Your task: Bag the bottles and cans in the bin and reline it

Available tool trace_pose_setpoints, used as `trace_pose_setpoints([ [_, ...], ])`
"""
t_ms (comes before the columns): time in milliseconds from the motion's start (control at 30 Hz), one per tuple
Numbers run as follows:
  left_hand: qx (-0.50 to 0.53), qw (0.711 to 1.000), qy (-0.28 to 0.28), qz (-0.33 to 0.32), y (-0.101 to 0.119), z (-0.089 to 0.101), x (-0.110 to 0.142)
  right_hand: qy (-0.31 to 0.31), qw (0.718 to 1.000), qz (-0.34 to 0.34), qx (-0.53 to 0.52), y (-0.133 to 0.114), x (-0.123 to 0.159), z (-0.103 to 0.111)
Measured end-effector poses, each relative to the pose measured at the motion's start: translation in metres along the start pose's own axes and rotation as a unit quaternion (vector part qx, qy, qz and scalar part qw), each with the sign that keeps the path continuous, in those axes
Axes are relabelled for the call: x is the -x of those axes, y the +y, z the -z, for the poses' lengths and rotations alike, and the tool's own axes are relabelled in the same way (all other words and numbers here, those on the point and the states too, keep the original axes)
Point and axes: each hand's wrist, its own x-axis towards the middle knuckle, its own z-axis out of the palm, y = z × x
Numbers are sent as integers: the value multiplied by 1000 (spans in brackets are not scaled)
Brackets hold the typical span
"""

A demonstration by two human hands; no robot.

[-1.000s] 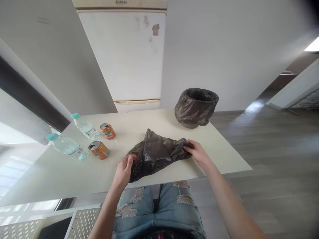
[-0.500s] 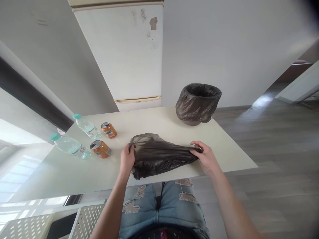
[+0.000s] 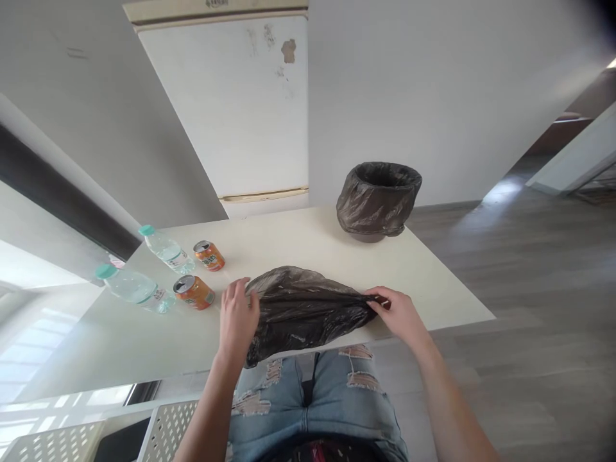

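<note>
Nearest you, the crumpled black plastic bag [image 3: 308,314] lies along the near edge of the desk [image 3: 283,237]; your right hand [image 3: 399,314] pinches its gathered right end, your left hand [image 3: 238,317] is loosely spread at its left end, contact unclear; you seem to be spreading it out, and the next move likely calls for a firm left hold; beyond stands a bag-lined bin [image 3: 378,205]
</note>
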Motion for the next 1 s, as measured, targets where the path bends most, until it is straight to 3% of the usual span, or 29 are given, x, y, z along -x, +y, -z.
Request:
trace_pose_setpoints([
  [133, 117, 979, -87, -143, 66, 19, 5, 59, 985, 156, -32, -56, -4, 10],
  [233, 152, 954, -97, -240, 122, 16, 22, -22, 966, 255, -43, -121, -5, 22],
  [333, 189, 957, -71, -206, 155, -1, 29, -66, 956, 280, -67, -174, -6, 28],
  [433, 190, 968, -108, -124, 154, -15, 18, -57, 964, 243, -98, -192, -6, 29],
  [500, 140, 972, -129, -136, 141, -17, 7, -33, 968, 197, -150, -186, -5, 32],
  [567, 73, 976, -114, -173, 122, -14, 0, 29, 965, 151, -212, -172, -6, 36],
  [733, -34, 978, -80, -190, 71, -7, -3, 203, 916, 82, -336, -121, -12, 51],
  [833, -97, 978, -89, -165, 44, -10, -2, 241, 903, 14, -356, -79, -17, 45],
  [1000, -167, 967, -139, -130, 11, -27, -2, 268, 896, -119, -334, -3, -25, 16],
])
